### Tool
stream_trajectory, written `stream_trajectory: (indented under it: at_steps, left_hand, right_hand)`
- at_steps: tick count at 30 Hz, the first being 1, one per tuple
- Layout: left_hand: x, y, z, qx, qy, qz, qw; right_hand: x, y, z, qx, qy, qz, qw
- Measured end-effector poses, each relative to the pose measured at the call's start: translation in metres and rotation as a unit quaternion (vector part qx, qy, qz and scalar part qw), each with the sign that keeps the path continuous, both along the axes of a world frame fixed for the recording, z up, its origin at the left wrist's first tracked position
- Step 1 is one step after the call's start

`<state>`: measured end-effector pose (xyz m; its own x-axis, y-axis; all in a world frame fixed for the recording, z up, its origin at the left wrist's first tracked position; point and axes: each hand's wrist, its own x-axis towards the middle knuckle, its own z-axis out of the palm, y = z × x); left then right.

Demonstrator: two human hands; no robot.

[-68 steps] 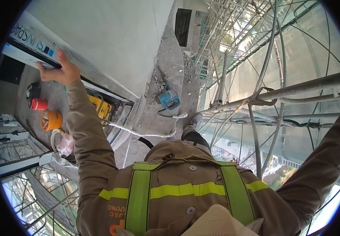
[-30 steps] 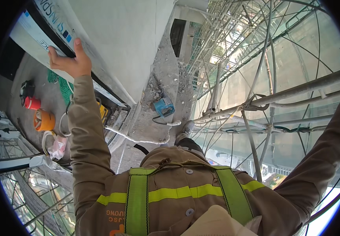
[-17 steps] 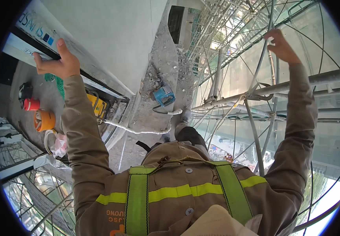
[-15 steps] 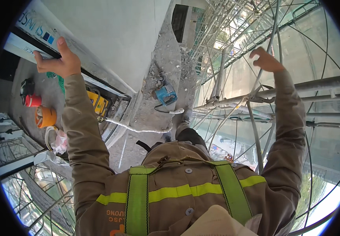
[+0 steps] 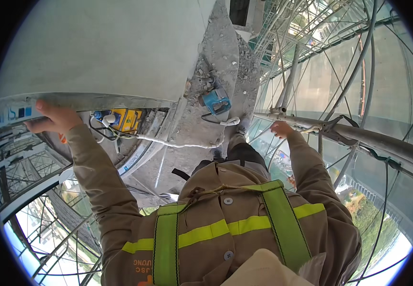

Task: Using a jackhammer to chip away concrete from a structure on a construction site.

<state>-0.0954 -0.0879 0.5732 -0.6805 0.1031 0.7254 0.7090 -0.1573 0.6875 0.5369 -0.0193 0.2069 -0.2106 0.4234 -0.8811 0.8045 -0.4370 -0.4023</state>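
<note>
Rubble-strewn concrete ledge [image 5: 191, 127] runs beside the scaffold tube [image 5: 383, 141]; loose debris or the white-wrapped cable [image 5: 180, 145] could cost me my footing. My left hand [image 5: 59, 119] holds the film-covered frame [image 5: 8, 117] between thumb and fingers. My right hand [image 5: 282, 129] half curls near the tube; I cannot tell if it grips.

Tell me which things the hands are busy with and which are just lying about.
At the hands:
- frame edge, gripped by the left hand
- grey pole, near the right hand

Lying about:
- blue power tool
- yellow machine
- white cord
- rubble
</note>
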Motion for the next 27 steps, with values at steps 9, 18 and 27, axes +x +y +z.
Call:
stream_trajectory:
  at_steps: [9,18,27]
  left_hand:
    - [0.010,-0.013,0.003,-0.064,-0.024,0.088,0.994]
    - [-0.009,-0.019,0.005,-0.104,0.094,0.215,0.966]
    - [0.008,0.009,0.013,-0.063,0.111,0.213,0.969]
  right_hand:
    - [0.044,0.025,-0.107,0.113,0.006,0.377,0.920]
    - [0.017,0.084,-0.141,0.098,0.010,0.065,0.993]
    - [-0.015,0.059,-0.262,-0.101,-0.020,-0.062,0.993]
